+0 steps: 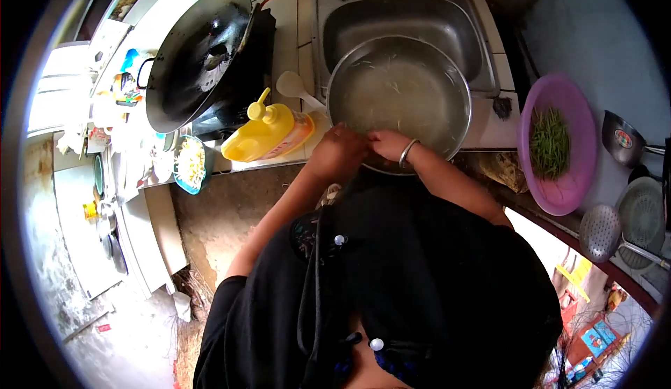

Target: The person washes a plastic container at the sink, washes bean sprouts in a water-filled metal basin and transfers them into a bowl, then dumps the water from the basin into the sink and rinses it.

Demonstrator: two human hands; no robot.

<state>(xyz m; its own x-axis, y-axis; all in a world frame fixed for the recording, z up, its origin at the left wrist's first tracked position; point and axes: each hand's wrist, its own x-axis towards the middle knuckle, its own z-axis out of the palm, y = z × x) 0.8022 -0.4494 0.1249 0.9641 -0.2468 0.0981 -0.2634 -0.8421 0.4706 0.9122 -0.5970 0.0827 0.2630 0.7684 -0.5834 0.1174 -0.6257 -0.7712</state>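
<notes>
A wide metal basin (451, 92) of cloudy water, with a few thin pale strips in it, rests over the near part of the sink. My left hand (338, 153) is closed at the basin's near-left rim. Close beside it, my right hand (388, 144), with a bracelet on the wrist, has its fingers drawn together over the near rim. The fingertips of both hands meet or nearly meet. Whatever is between them, if anything, is too small or hidden to make out.
Left of the basin stand a yellow pump bottle (269, 134), a white ladle (297, 87) and a large black wok (199, 60). Behind is the steel sink (419, 15). On the right, a pink basin (583, 109) holds green stalks (549, 143), near a perforated skimmer (600, 233).
</notes>
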